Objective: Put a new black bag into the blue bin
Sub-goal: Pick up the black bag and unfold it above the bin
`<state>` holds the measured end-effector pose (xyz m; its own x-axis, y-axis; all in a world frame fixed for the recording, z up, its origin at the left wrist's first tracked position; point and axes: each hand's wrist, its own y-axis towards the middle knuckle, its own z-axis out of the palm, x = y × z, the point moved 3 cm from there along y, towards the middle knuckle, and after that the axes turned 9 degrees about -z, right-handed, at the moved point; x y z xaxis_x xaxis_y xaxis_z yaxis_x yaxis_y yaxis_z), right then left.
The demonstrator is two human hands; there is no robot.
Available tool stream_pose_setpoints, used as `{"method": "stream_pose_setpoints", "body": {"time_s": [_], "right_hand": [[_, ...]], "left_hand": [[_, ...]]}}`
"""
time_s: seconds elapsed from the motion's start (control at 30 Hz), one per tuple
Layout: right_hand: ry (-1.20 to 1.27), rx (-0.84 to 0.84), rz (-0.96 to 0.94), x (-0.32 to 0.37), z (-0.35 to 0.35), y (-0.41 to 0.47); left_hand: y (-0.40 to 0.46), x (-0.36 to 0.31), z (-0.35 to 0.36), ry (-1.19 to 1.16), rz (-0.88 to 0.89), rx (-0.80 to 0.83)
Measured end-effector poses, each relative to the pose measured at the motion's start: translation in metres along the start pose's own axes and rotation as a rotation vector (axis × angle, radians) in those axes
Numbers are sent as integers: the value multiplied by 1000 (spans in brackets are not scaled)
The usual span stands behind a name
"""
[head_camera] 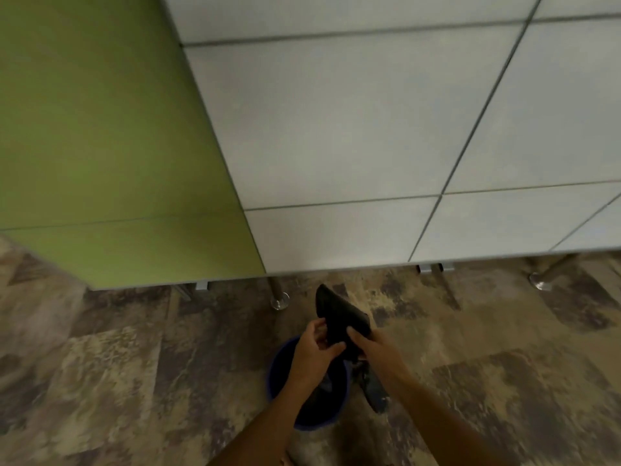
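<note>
A folded black bag [341, 314] is held up in front of me, above the floor. My left hand [314, 348] pinches its lower left edge and my right hand [364, 344] grips its lower right side. Directly below my hands stands the round blue bin [279, 361] on the floor, partly hidden by my left forearm; its inside looks dark. A dark shoe [373, 388] is just right of the bin, under my right forearm.
A green partition panel [100, 146] and grey stall panels [369, 129] rise ahead, carried on metal legs [279, 297] with round feet. A second metal foot [541, 280] is at the right. The floor is mottled brown and grey tile.
</note>
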<state>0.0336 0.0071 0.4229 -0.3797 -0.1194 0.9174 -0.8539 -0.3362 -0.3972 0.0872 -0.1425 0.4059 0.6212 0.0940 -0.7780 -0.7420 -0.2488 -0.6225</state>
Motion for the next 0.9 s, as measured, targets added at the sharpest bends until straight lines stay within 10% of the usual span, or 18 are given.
{"method": "stream_pose_setpoints", "body": {"time_s": [0.57,0.9], "right_hand": [[623,-312,97,61,-6,29],[820,-199,25,77,1,21]], "left_hand": [[-11,-43,-114,-115,17,-399],[-15,-33,-133,-298,-82,-450]]}}
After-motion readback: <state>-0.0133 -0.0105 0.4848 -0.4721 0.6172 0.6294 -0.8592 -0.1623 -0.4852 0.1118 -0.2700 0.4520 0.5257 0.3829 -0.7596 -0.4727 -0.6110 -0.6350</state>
